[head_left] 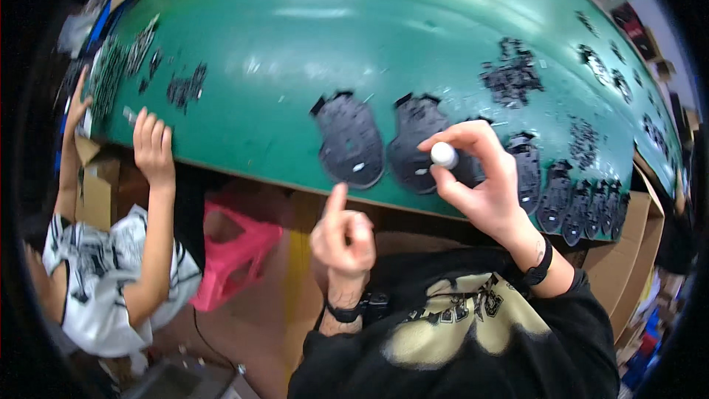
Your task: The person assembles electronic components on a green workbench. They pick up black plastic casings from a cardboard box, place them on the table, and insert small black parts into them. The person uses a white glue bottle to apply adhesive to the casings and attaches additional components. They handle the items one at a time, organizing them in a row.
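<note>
My right hand (pixel 484 174) pinches a small white thing with a round end (pixel 444 155) between thumb and fingers, above the table's front edge. Beneath it lies a black sole-shaped part (pixel 417 140), partly covered by the fingers. Another black sole-shaped part (pixel 351 140) lies flat to its left, bearing a small white mark near its lower end. Just below that part is my left hand (pixel 343 240), its index finger stretched toward the table edge. The other fingers are curled in, and I see nothing in them.
More black sole-shaped parts (pixel 555 196) run rightward along the edge of the green table (pixel 251 118). Piles of small black pieces (pixel 513 74) lie beyond. At left, another person's hand (pixel 153 144) rests near the table edge. A pink stool (pixel 233 251) and a cardboard box (pixel 628 251) stand below.
</note>
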Tool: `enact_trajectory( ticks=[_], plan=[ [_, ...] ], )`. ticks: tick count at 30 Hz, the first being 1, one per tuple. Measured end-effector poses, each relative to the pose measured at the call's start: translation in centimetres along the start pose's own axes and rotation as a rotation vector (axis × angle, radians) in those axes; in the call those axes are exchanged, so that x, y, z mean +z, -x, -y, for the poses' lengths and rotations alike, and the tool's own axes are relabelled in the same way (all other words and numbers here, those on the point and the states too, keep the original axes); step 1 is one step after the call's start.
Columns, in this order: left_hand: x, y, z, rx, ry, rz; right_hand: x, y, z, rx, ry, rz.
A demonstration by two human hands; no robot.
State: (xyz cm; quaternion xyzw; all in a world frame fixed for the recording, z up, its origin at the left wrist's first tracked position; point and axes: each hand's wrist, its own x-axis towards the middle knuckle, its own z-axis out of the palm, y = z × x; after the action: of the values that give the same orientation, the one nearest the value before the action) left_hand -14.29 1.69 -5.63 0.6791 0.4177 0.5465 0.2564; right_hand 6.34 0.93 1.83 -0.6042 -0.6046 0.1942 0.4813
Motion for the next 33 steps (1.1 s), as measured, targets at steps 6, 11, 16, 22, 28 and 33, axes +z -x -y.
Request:
enact_trajectory(
  ticks=[6,11,16,22,28,33],
  plan=[
    [-0.9,-9.3,0.1,0.015,-0.38,0.159,-5.5,-3.5,2.1,-0.038,0.013,0.128],
    [0.4,-13.3,0.3,-0.011,-0.39,0.362,-8.5,-7.1,0.4,-0.123,0.118,0.179],
    [0.2,-15.1,0.4,-0.05,-0.418,0.45,-5.7,-10.6,-4.8,-0.112,0.067,0.277],
    [-1.0,-14.7,1.1,-0.315,-0.07,0.367,-5.5,-12.0,-6.9,-0.097,0.094,0.316],
    [-4.2,-11.9,-0.4,-0.498,0.197,0.092,-11.2,-13.9,-7.5,-0.072,0.173,0.244],
    [-2.8,-10.1,-1.7,-0.429,0.4,-0.033,-12.7,-14.2,-9.5,-0.025,0.337,0.43]
  ],
)
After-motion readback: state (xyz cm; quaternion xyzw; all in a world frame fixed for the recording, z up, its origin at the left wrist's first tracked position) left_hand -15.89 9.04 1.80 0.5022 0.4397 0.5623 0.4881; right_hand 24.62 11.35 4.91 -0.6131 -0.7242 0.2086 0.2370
